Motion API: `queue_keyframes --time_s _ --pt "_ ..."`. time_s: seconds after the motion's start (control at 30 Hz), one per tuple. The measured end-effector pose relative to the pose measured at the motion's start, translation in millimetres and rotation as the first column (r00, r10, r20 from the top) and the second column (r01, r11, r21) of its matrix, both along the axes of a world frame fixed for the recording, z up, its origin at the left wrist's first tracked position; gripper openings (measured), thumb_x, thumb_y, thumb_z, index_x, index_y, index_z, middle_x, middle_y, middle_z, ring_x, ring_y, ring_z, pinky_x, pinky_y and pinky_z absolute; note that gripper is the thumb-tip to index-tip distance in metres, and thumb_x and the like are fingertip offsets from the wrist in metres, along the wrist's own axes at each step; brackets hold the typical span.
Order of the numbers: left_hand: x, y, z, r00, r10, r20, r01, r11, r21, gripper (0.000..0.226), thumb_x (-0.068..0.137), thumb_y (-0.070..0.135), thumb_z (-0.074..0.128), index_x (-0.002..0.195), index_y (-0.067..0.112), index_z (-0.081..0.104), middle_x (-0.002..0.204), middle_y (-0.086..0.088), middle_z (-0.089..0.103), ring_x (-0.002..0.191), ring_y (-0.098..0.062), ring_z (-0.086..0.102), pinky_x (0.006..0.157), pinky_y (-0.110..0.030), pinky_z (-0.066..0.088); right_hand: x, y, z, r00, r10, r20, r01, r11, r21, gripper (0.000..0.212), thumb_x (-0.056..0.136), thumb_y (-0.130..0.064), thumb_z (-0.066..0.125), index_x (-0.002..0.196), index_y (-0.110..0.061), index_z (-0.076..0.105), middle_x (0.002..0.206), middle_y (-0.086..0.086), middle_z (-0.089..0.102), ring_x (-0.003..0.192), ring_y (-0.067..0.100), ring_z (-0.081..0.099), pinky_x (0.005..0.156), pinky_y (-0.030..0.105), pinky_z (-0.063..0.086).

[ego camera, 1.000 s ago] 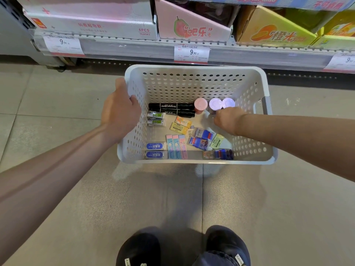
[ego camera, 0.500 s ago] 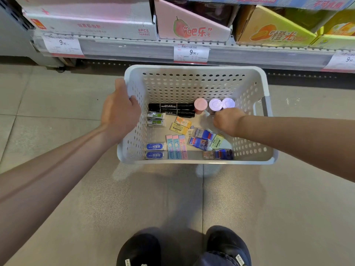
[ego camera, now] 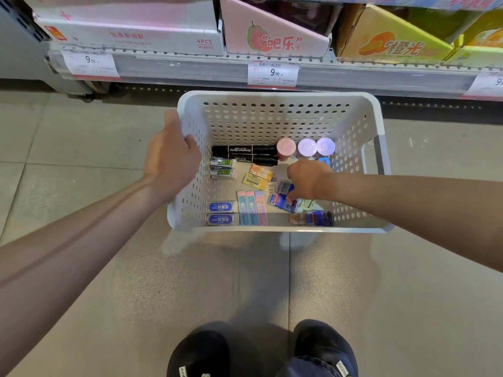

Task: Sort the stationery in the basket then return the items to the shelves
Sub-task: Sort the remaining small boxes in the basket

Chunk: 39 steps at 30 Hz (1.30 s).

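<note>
A white perforated basket (ego camera: 272, 115) sits on the floor below the shelf. My left hand (ego camera: 170, 159) grips its left rim. My right hand (ego camera: 306, 179) is inside the basket, fingers curled down onto the blue eraser packs (ego camera: 281, 201); whether it pinches one is hidden. Along the basket floor lie two black permanent markers (ego camera: 245, 153), green-labelled erasers (ego camera: 222, 167), yellow erasers (ego camera: 257, 176), pastel pink-and-blue erasers (ego camera: 251, 208) and blue-label erasers (ego camera: 221, 213). A pink round cap (ego camera: 285, 146) and two lilac caps (ego camera: 315, 146) stand at the back.
A shelf edge (ego camera: 190, 66) with 9.90 price tags (ego camera: 272, 73) runs across the top, carrying a white box, a pink carton (ego camera: 272, 39) and an orange carton (ego camera: 392, 42). Grey tiled floor (ego camera: 190, 281) surrounds the basket. My two dark shoes (ego camera: 198, 355) stand at the bottom.
My right hand has moved from beside the lilac caps toward me and down onto the blue eraser packs. My left hand and the basket have stayed put.
</note>
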State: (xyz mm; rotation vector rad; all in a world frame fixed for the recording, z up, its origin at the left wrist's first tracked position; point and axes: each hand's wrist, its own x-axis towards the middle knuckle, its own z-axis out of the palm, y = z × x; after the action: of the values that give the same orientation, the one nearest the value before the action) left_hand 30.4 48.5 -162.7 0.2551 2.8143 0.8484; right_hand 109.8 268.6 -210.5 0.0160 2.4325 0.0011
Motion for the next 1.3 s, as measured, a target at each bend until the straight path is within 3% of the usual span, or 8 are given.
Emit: queue_keyframes --time_s 0.23,0.43,0.5,0.6,0.7,0.93,1.13,1.3 --pt "-1 -1 -2 1.0 -0.004 -0.009 0.004 1.0 0.013 0.023 0.099 0.012 0.039 0.118 0.002 0.034 0.067 -0.004 0.046 0.058 -0.027 0.052 0.053 -0.043 0.05 4 -4 -13 0.995 -0.092 0.031 0.093 0.995 -0.032 0.05 0.083 -0.034 0.068 0.121 -0.007 0.05 0.119 0.01 0.059 0.108 0.027 0.058 0.078 0.034 0.047" --pt "-2 -2 -2 1.0 -0.001 -0.002 0.001 1.0 0.015 0.022 0.098 0.012 0.039 0.117 0.001 0.034 0.067 -0.004 0.045 0.057 -0.028 0.052 0.053 -0.045 0.051 2 1 -12 0.996 -0.055 0.076 0.061 0.995 -0.081 0.057 0.081 -0.033 0.07 0.126 -0.006 0.046 0.123 0.011 0.055 0.11 0.028 0.056 0.082 0.034 0.047" --pt "-2 -1 -2 1.0 0.004 0.0 -0.004 1.0 0.014 0.022 0.098 0.011 0.038 0.116 0.0 0.035 0.064 -0.004 0.043 0.055 -0.027 0.05 0.05 -0.042 0.046 5 -2 -10 0.999 -0.006 0.052 0.006 1.0 -0.016 0.06 0.081 -0.033 0.069 0.128 -0.007 0.043 0.123 0.011 0.054 0.111 0.028 0.056 0.083 0.036 0.048" --pt "-2 -1 -1 1.0 0.01 0.001 -0.01 1.0 0.013 0.021 0.097 0.012 0.037 0.115 0.0 0.034 0.065 -0.008 0.047 0.057 -0.035 0.056 0.051 -0.049 0.05 10 -8 -5 0.974 0.205 -0.096 -0.197 0.977 0.086 0.064 0.083 -0.03 0.067 0.135 -0.009 0.037 0.126 0.009 0.05 0.113 0.027 0.054 0.076 0.036 0.049" --pt "-1 -2 0 1.0 0.0 -0.002 0.0 1.0 0.022 0.022 0.097 0.011 0.037 0.116 0.0 0.034 0.064 -0.007 0.046 0.055 -0.033 0.054 0.05 -0.052 0.05 12 -13 -5 0.89 0.43 -0.155 -0.429 0.902 0.038 0.058 0.083 -0.028 0.066 0.133 -0.012 0.041 0.125 0.009 0.05 0.107 0.025 0.054 0.065 0.032 0.043" --pt "0 0 1 1.0 0.005 -0.002 -0.005 1.0 0.011 0.021 0.098 0.011 0.037 0.116 -0.001 0.034 0.061 -0.009 0.044 0.055 -0.032 0.052 0.05 -0.054 0.049 6 -21 -7 0.84 0.532 -0.106 -0.534 0.845 0.018 0.038 0.09 -0.027 0.057 0.124 -0.011 0.051 0.115 0.009 0.056 0.098 0.023 0.058 0.063 0.03 0.042" --pt "0 -1 1 1.0 -0.004 -0.016 0.004 1.0 0.019 0.021 0.098 0.01 0.037 0.116 -0.001 0.034 0.058 -0.008 0.042 0.053 -0.031 0.05 0.048 -0.055 0.048 10 -21 -17 0.957 0.279 -0.08 -0.285 0.955 -0.083 0.031 0.093 -0.034 0.052 0.11 -0.01 0.058 0.108 0.009 0.06 0.094 0.023 0.06 0.069 0.029 0.044" --pt "0 0 0 1.0 -0.004 -0.017 0.005 1.0 0.028 0.021 0.098 0.009 0.037 0.116 -0.002 0.034 0.058 -0.007 0.04 0.053 -0.03 0.048 0.048 -0.053 0.047 8 -24 -18 0.999 0.048 -0.023 -0.05 0.991 -0.125 0.035 0.094 -0.035 0.051 0.107 -0.004 0.057 0.104 0.012 0.059 0.084 0.022 0.052 0.067 0.028 0.04"
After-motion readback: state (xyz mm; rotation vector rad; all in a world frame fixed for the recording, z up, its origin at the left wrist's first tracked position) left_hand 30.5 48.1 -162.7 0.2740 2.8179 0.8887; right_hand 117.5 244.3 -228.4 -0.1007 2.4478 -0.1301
